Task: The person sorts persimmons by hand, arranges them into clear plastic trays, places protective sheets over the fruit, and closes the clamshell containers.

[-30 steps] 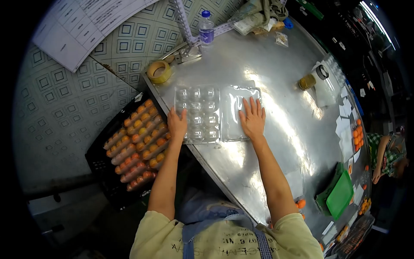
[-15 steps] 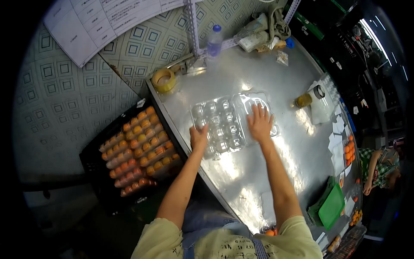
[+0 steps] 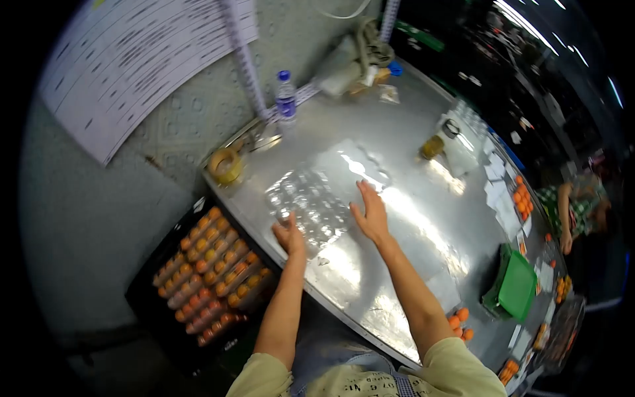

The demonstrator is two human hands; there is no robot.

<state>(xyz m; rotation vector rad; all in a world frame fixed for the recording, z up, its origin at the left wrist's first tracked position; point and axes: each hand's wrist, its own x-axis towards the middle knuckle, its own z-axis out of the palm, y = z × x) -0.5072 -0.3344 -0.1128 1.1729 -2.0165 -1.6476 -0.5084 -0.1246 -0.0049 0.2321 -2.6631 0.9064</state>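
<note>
Arms point(image 3: 281, 324) fwd, L hand point(image 3: 291, 239) & R hand point(image 3: 372, 216) apart, R fingers point(image 3: 365, 190) ext'd.

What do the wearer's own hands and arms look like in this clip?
The left hand and right hand are ungloved, the wrists without a visible watch. Forearms are bare below short, pale yellow sleeves; no cables show.

This looked like a produce-packing workroom: a clear moulded tray point(image 3: 307, 198) lay on a metal bench point(image 3: 344, 284), a tape roll point(image 3: 228, 177) sat at its left corner, a black crate point(image 3: 149, 314) of round orange produce point(image 3: 198, 268) in clear packs stood beside its left edge, and strip lights point(image 3: 526, 25) shone beyond.
</note>
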